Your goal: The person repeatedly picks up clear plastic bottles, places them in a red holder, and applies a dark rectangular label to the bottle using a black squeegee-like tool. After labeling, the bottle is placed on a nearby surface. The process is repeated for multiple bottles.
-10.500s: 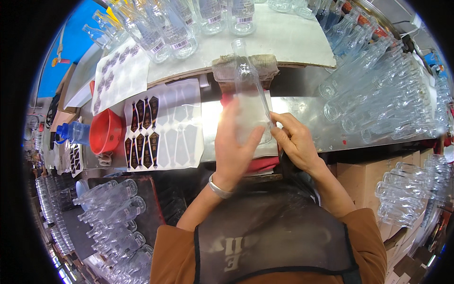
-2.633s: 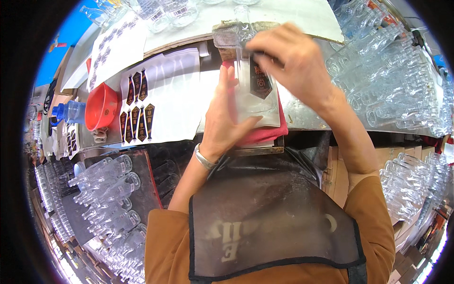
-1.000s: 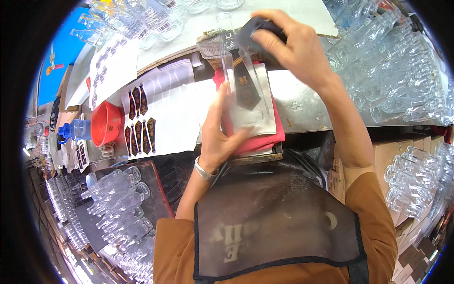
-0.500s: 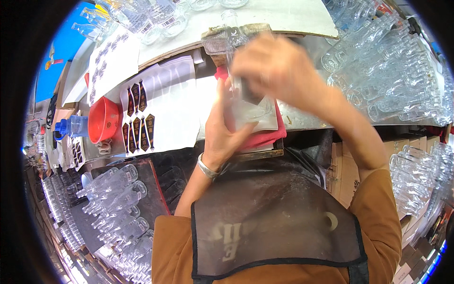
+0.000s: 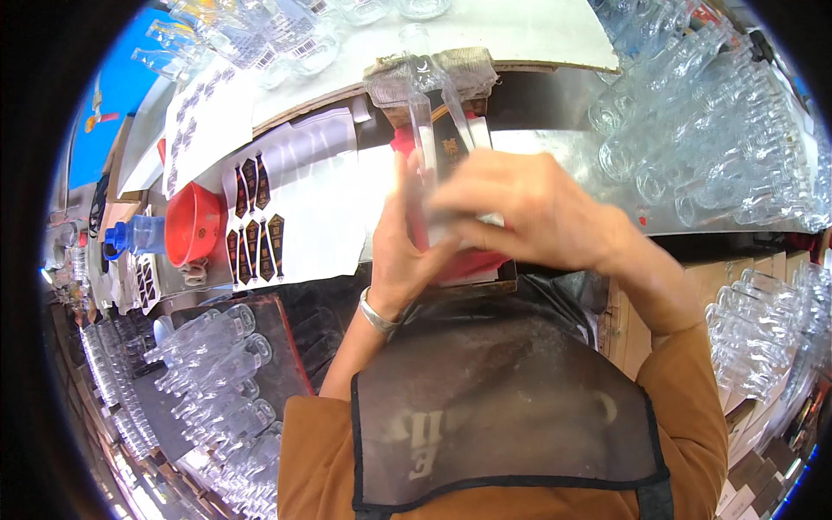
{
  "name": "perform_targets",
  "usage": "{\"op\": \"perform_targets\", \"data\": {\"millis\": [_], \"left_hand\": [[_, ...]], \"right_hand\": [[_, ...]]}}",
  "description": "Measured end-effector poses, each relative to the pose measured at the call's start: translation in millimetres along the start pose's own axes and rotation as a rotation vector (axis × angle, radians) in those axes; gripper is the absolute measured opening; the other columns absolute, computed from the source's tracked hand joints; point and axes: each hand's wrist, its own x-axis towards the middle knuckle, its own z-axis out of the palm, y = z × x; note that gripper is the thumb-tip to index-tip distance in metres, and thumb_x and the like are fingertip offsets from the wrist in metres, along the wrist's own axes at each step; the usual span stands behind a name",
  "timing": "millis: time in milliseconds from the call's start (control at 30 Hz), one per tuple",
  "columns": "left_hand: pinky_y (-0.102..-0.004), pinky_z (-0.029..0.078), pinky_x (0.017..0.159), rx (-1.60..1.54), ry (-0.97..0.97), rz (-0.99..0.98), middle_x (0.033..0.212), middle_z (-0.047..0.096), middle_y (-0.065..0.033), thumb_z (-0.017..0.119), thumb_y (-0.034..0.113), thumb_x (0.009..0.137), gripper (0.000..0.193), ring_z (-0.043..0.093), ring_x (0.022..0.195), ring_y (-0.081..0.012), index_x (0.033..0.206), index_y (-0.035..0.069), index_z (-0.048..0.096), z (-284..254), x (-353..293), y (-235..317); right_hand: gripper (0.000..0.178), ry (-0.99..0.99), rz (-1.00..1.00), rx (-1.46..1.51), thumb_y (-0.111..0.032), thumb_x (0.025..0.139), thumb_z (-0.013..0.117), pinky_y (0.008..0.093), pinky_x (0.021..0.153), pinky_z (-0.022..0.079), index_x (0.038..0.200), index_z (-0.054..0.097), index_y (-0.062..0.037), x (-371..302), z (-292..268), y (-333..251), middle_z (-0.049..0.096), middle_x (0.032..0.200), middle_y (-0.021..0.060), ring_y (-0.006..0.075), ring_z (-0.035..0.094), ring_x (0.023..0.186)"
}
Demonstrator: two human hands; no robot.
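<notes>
A clear glass bottle (image 5: 419,113) lies with its neck pointing away from me, resting on a cloth-wrapped wooden support (image 5: 475,74). A dark tie-shaped decal (image 5: 449,143) with gold marks shows on its upper face. My left hand (image 5: 403,243) is closed around the left side of the bottle's lower part, thumb toward its base. Over the bottle's lower body, my right hand (image 5: 529,204) is bent, its fingertips smeared by motion; whether they hold anything is not visible. Red cloth (image 5: 472,264) lies beneath the bottle.
Left of the bottle lies a sheet of dark tie-shaped decals (image 5: 321,199), beside a red bowl (image 5: 192,224) and a blue-capped container (image 5: 143,236). Many clear bottles (image 5: 702,130) are stacked at right, with more bottles (image 5: 217,373) at lower left. A white board (image 5: 537,35) crosses the back.
My right hand has moved down from the bottle's shoulder toward its base, uncovering the decal. A pale, sheet-like piece that showed near the base is now out of sight. My left hand stays at the bottle.
</notes>
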Motion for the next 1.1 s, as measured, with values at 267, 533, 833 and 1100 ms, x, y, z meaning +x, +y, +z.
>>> {"op": "perform_targets", "data": {"millis": [267, 533, 833, 1100], "left_hand": [[-0.0452, 0.032, 0.117, 0.060, -0.003, 0.112, 0.157, 0.036, -0.0239, 0.086, 0.015, 0.071, 0.106, 0.039, 0.143, -0.0344, 0.155, -0.005, 0.024, -14, 21, -1], [-0.0556, 0.016, 0.119, 0.726, -0.009, 0.394, 0.161, 0.027, -0.0218, 0.063, 0.049, 0.090, 0.072, 0.026, 0.148, -0.0393, 0.151, 0.014, 0.045, -24, 93, 7], [-0.0540, 0.014, 0.120, 0.389, -0.010, 0.339, 0.164, 0.023, -0.0176, 0.060, 0.042, 0.094, 0.075, 0.020, 0.152, -0.0371, 0.156, 0.009, 0.033, -12, 91, -9], [-0.0529, 0.011, 0.122, 0.478, -0.043, 0.319, 0.166, 0.021, -0.0168, 0.059, 0.040, 0.095, 0.077, 0.016, 0.153, -0.0358, 0.158, 0.007, 0.029, -10, 81, -12]], "right_hand": [[0.044, 0.535, 0.254, 0.044, -0.039, 0.088, 0.069, 0.0367, 0.073, 0.052, 0.095, 0.068, 0.0046, 54, -40, 92, 0.071, 0.082, 0.0206, 0.0259, 0.070, 0.080], [0.027, 0.597, 0.617, 0.792, -0.027, 0.101, 0.059, 0.0220, 0.075, 0.052, 0.105, 0.071, -0.0029, 11, -27, 81, 0.069, 0.088, 0.0006, 0.0057, 0.063, 0.085], [0.033, 0.280, 0.410, 0.023, -0.015, 0.100, 0.058, 0.0282, 0.062, 0.050, 0.131, 0.064, -0.0126, 8, 0, 63, 0.063, 0.073, 0.0069, 0.0134, 0.063, 0.067], [0.053, 0.038, 0.377, -0.401, -0.007, 0.091, 0.059, 0.0408, 0.065, 0.055, 0.143, 0.054, -0.0174, 8, 3, 54, 0.072, 0.095, 0.0154, 0.0361, 0.068, 0.074]]}}
